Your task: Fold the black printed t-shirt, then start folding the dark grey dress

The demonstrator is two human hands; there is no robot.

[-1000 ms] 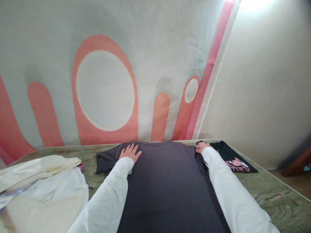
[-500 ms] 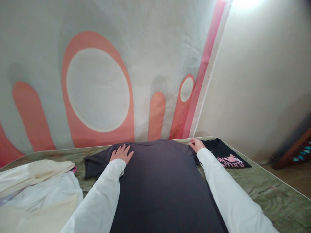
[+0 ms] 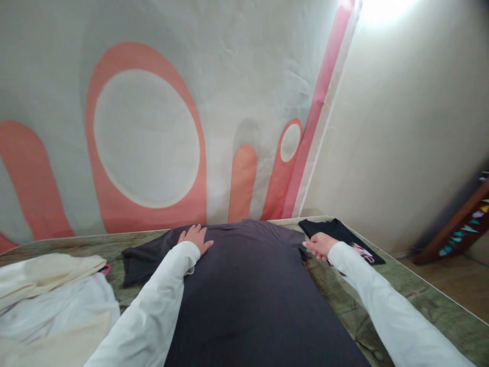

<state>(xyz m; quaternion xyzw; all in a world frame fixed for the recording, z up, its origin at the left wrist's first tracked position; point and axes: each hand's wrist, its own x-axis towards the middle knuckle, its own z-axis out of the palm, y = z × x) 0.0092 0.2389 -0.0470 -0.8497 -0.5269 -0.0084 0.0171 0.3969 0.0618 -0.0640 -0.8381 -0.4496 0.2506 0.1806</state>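
A dark grey T-shirt [image 3: 252, 295] lies spread out on the table, its collar end toward the wall and its left sleeve stretched out sideways. My left hand [image 3: 196, 238] rests on the shirt near the left shoulder, fingers spread and palm down. At the right sleeve, my right hand [image 3: 320, 244] is closed in a pinch on the sleeve's edge. Beyond that hand lies a folded black T-shirt [image 3: 336, 229] with a pink and white print, partly covered by my wrist and cuff.
White and cream garments [image 3: 57, 295] are heaped on the left of the wood-patterned table [image 3: 416, 300]. A wall hanging with orange shapes [image 3: 145, 137] rises behind the table's far edge. A dark brown board with coloured marks [image 3: 458, 234] leans at the far right.
My right hand has moved from above the far right corner down to the right sleeve and pinched it. My left hand stays on the shirt. The view has shifted slightly.
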